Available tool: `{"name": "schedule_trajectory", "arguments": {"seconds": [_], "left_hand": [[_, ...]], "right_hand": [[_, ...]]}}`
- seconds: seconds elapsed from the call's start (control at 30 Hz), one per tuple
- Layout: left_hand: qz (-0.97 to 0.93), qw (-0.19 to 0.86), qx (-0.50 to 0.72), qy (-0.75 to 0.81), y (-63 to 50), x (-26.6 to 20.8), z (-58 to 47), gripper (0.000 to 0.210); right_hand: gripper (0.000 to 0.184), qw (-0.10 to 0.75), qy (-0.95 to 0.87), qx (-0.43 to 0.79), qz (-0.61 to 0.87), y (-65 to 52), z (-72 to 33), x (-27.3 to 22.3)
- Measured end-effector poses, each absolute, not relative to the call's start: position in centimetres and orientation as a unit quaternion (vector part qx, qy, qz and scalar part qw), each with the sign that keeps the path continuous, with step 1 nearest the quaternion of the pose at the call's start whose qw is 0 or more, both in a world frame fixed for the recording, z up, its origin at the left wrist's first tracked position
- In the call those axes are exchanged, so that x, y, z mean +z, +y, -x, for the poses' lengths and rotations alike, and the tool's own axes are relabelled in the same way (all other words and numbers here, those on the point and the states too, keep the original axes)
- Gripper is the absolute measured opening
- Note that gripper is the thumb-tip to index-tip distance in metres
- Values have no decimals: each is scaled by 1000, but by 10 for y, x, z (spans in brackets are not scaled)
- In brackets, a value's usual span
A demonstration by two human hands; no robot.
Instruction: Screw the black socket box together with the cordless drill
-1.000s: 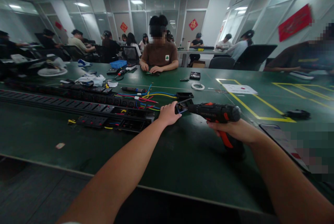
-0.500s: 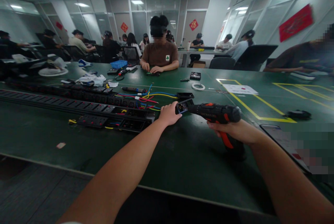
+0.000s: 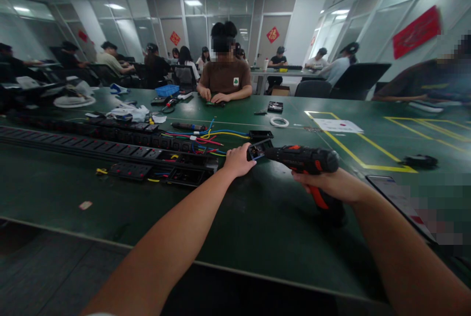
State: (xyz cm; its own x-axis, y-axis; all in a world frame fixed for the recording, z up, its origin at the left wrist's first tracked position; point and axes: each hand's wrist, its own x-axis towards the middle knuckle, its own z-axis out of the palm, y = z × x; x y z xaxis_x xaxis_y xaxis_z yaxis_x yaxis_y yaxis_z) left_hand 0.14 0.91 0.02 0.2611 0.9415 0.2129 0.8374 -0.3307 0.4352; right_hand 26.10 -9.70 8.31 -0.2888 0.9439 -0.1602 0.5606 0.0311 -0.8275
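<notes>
My left hand (image 3: 239,160) grips a small black rectangular housing (image 3: 258,150) with an open face, tilted up off the green table. In my right hand (image 3: 320,182) is a black and orange cordless drill (image 3: 303,159), held by its handle. The drill's front end points left and meets the housing's right side; the exact point of contact is too dark to make out. Blue, yellow and red wires (image 3: 221,133) run from the left toward a second black housing (image 3: 261,134) just behind. Left of my hand lies a short black socket strip (image 3: 130,171).
Long black power strips (image 3: 81,145) stretch across the left. A screwdriver-like tool (image 3: 187,126), a white ring (image 3: 279,122) and a blue basket (image 3: 167,91) lie farther back. A phone-like device (image 3: 401,205) is at right. A co-worker (image 3: 224,78) sits opposite.
</notes>
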Motion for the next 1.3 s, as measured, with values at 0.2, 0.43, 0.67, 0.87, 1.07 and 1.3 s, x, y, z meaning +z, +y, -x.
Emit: {"name": "schedule_trajectory", "arguments": {"seconds": [0.2, 0.43, 0.67, 0.87, 1.07, 1.3], "left_hand": [[-786, 114, 221, 566, 9, 1, -1, 66], [-786, 112, 221, 567, 8, 0, 0, 65], [-784, 118, 219, 568, 9, 0, -1, 65], [-786, 110, 222, 567, 9, -1, -1, 65], [-785, 111, 224, 567, 8, 1, -1, 66], [-783, 117, 222, 569, 7, 2, -1, 66]], "right_hand": [[44, 226, -682, 426, 550, -99, -260, 86], [36, 262, -679, 433, 531, -102, -258, 88], [44, 268, -678, 438, 526, -98, -261, 83], [46, 266, -678, 428, 534, -97, -260, 83], [48, 256, -670, 430, 549, -97, -261, 83], [47, 248, -674, 425, 551, -96, -263, 80]]}}
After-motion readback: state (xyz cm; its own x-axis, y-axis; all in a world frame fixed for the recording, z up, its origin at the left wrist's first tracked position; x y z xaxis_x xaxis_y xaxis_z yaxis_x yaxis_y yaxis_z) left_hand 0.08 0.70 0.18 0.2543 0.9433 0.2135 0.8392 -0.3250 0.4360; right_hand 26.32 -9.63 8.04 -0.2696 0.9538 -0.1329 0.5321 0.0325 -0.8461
